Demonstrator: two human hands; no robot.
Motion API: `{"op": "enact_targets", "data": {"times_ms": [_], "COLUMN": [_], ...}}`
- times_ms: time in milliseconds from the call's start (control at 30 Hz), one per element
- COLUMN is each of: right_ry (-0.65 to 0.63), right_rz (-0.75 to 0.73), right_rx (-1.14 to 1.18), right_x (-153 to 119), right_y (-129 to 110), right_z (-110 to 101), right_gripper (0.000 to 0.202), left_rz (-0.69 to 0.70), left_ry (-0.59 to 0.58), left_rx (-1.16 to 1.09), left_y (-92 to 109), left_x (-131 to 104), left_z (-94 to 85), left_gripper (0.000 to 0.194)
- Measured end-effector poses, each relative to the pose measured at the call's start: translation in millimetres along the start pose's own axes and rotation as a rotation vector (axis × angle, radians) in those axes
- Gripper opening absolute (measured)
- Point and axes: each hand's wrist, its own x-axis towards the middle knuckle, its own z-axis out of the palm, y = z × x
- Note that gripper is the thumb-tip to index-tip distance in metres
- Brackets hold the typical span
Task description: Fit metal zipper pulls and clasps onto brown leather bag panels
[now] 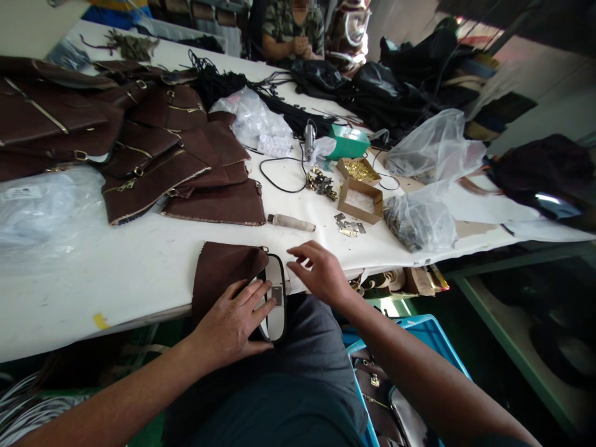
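Note:
A brown leather bag piece (215, 273) lies at the table's front edge and reaches over my lap. Its flap (276, 321) is turned up, showing a pale lining with black edging and a small metal plate (276, 295). Flat across the flap, fingers spread, is my left hand (236, 320), its fingertips beside the plate. Just right of the bag piece, my right hand (319, 270) hovers with thumb and fingers apart, and I see nothing between them. Beyond the hands are a tape-wrapped tool (292, 223) and loose metal plates (349, 226).
Brown leather bag pieces (156, 155) are heaped at left. Small cardboard boxes (361, 202), a green box (348, 143) and plastic bags (421, 217) stand at right. A blue crate (426, 324) with bags is below. Across the table, a person (293, 34) sits, hands together.

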Motion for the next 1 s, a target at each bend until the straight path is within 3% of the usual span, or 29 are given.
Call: {"op": "enact_targets", "data": {"times_ms": [67,133,233,333,433,533,600,667,833,1000], "right_ry": [0.145,0.165,0.028,-0.072,0.007,0.136,0.188,0.205,0.181,0.175], "right_rz": [-0.057,-0.102,-0.079,-0.067,-0.020,0.153,0.255,0.298,0.261,0.188], "right_rx": [-0.101,-0.242,-0.415,-0.475,-0.281,0.276,0.688,0.959,1.017,1.064], "right_x": [28,60,98,112,101,75,57,41,22,21], "right_y": [7,17,31,41,42,33,20,1,-42,-53], "right_z": [-6,-5,6,15,13,5,3,7,31,44], "right_gripper": [0.027,0.036,0.049,0.042,0.039,0.041,0.044,0.043,0.054,0.053], "left_rz": [-0.001,-0.005,-0.017,-0.028,-0.039,-0.036,-0.033,-0.033,-0.050,-0.060], "left_ry": [-0.007,-0.006,-0.002,-0.013,-0.029,-0.034,-0.042,-0.053,-0.059,-0.089], "left_rx": [-0.002,-0.006,-0.019,-0.027,-0.031,-0.036,-0.040,-0.042,-0.039,-0.060], "left_y": [0,1,2,3,3,2,2,1,3,5], "left_x": [0,1,1,2,2,1,2,2,3,3], "left_z": [-0.2,-0.9,-2.8,-4.1,-4.2,-4.3,-4.7,-4.9,-5.7,-7.9], "left_gripper": [0.076,0.077,0.078,0.079,0.079,0.079,0.079,0.078,0.079,0.080]}}
